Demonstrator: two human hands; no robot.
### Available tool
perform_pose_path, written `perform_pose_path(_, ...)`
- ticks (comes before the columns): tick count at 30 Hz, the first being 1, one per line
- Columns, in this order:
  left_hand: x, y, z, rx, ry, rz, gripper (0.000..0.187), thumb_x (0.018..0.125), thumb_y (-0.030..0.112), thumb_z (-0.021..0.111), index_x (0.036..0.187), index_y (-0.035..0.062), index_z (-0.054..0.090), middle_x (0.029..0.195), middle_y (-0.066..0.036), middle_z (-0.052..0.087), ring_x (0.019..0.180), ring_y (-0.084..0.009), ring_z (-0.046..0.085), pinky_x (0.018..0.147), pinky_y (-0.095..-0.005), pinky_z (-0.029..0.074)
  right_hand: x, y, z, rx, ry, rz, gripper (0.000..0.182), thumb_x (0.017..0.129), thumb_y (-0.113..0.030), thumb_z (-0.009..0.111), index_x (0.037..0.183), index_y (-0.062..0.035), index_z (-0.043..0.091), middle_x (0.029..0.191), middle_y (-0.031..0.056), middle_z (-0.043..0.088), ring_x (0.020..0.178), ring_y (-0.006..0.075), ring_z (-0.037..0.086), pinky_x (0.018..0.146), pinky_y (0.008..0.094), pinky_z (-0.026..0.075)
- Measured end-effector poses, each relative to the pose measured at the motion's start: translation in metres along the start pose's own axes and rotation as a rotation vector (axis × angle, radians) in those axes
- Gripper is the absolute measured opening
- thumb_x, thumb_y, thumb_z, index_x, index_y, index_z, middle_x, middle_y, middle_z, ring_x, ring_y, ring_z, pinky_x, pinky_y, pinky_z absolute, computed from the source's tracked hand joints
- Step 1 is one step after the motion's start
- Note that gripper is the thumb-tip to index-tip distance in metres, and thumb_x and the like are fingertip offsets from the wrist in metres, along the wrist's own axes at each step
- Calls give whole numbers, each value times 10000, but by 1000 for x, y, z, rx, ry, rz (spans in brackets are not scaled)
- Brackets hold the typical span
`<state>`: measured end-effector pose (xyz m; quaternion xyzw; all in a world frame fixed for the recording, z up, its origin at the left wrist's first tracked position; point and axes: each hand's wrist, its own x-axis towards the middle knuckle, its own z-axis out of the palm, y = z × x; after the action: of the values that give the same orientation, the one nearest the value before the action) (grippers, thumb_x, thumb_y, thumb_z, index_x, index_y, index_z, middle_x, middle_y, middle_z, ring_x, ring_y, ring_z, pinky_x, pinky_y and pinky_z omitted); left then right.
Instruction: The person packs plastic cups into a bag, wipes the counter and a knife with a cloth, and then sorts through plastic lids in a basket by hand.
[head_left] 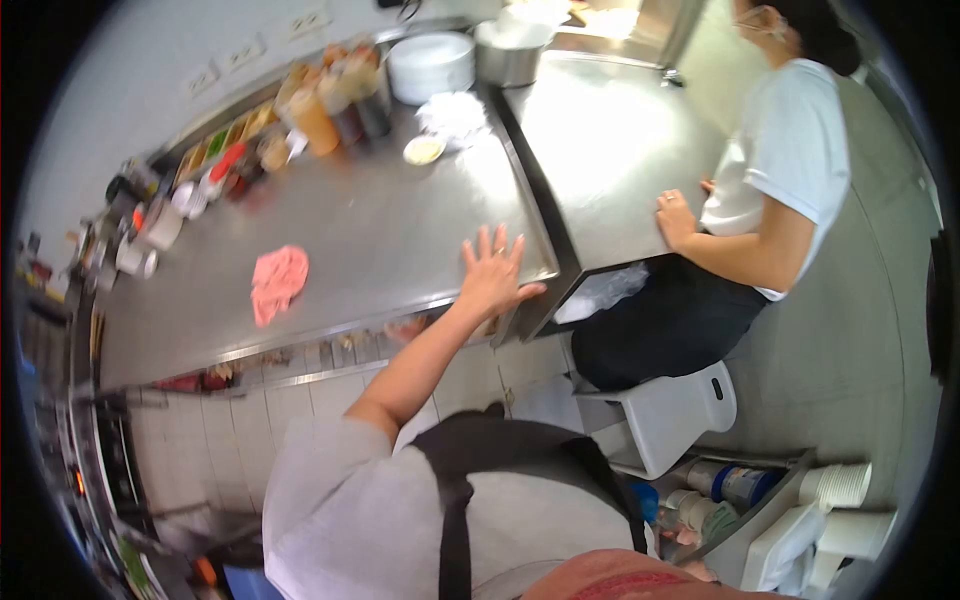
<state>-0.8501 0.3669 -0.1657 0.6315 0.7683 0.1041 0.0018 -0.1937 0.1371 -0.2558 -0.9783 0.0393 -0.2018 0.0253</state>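
Observation:
My left hand [490, 278] rests palm down near the front right corner of the steel worktable [400, 215]. Its fingers are spread, with a ring on one of them, and nothing is held. To its left on the same surface lies a crumpled pink cloth [279, 283], apart from the hand. Of my right hand [702, 570], at most a small skin-toned patch shows at the bottom edge. A blurred reddish shape partly covers it, and its fingers cannot be made out.
Sauce bottles [315, 120], a stack of white plates [431, 68], a steel pot [510, 55] and a small bowl [424, 150] line the back. At right, a co-worker [790, 150] sits on a white stool [670, 415], one hand on the adjoining counter [610, 150]. Stacked cups [835, 486] stand behind.

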Motion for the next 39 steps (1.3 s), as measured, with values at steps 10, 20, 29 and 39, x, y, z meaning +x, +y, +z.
perform_pose_path(10, 17, -44, -29, -311, -238, 192, 725, 809, 611, 420, 1193, 0, 484, 1207, -256, 470, 1139, -386, 432, 951, -417, 347, -14, -9, -7, 42, 133, -122, 441, 872, -427, 396, 1036, -55, 570, 1089, 202, 531, 989, 370, 513, 764, 475, 438)
perform_pose_path(20, 1, -144, -74, -531, -189, 277, 296, 798, 283, 612, 902, 8, 583, 786, -140, 616, 703, -239, 589, 643, -334, 455, -27, 9, -33, 100, -161, -270, 502, 869, -481, 389, 1055, -54, 577, 1077, 185, 563, 1014, 346, 528, 844, 415, 445)
perform_pose_path(29, 28, -124, -64, -396, -254, 799, 165, 735, 66, 508, 896, 64, 548, 897, -153, 595, 860, -314, 578, 749, -400, 456, -252, 59, -28, 38, 95, -662, 354, 824, -396, 498, 1021, -108, 561, 1235, 179, 430, 1069, 330, 462, 809, 496, 436)
perform_pose_path(39, -17, -50, 4, 87, 21, 1136, 603, 697, 217, 642, 1240, 72, 424, 1402, -191, 213, 1258, -450, 221, 941, -611, 272, -495, 327, 5, -134, -1435, -684, 444, 773, -457, 526, 908, -47, 632, 966, 182, 616, 936, 321, 570, 840, 414, 430)
